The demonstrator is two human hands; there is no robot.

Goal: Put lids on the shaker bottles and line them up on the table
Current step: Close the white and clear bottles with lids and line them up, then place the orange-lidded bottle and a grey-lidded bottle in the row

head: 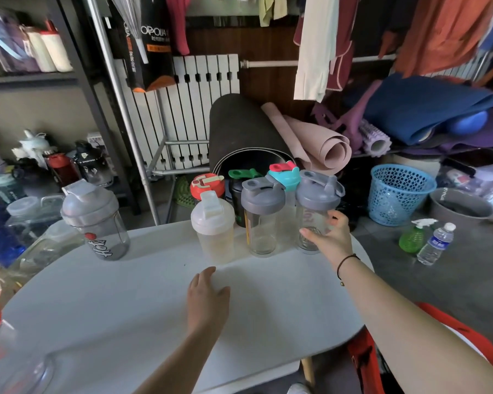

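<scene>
While right hand [329, 240] grips grey-lidded shaker [315, 211] (empty), others stand capped.

Bare white tabletop [125, 308] is lying open around the flat left hand [207, 297] and toward the right hand [329, 240]. Beyond both hands, a tight cluster of lidded clear shaker bottles [261, 220] is blocking passage; farther left, a grey-lidded clear bottle [97, 220] is standing well apart.

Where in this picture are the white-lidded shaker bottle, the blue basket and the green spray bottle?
white-lidded shaker bottle [213, 220]: head view, on its white lid.
blue basket [396, 194]: head view, on its perforated side wall.
green spray bottle [409, 238]: head view, on its green body.
</scene>
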